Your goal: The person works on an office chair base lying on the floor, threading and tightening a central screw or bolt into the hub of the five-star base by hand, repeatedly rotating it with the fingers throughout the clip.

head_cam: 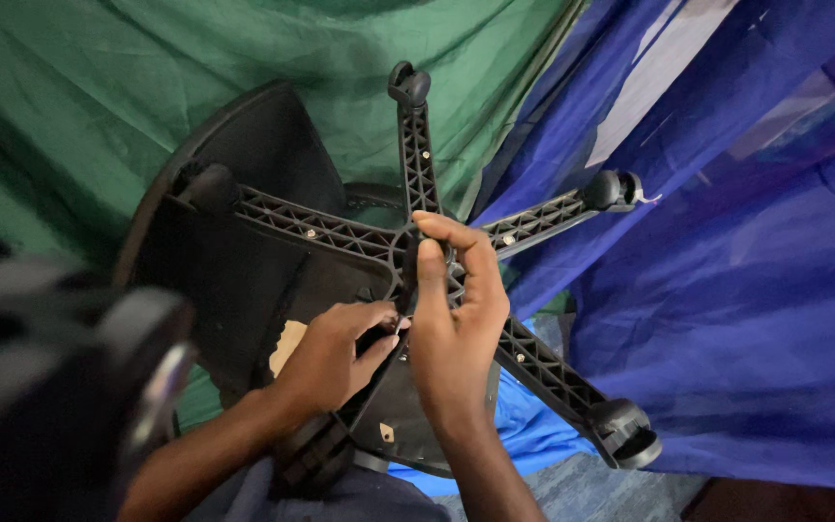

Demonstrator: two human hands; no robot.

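An upturned office chair lies in front of me, its black five-armed star base (417, 164) facing up with castor wheels (620, 188) at the arm tips. My right hand (456, 319) is closed around the hub at the middle of the base, fingers curled over its top. My left hand (335, 353) grips the near arm of the base just below the hub, thumb against the ribbed plastic. The black seat underside (234, 280) sits beneath the base.
Green cloth (147, 87) hangs behind on the left and blue cloth (727, 290) on the right. A blurred black castor (60, 377) is very close to the camera at lower left. Another castor (630, 435) sticks out at lower right.
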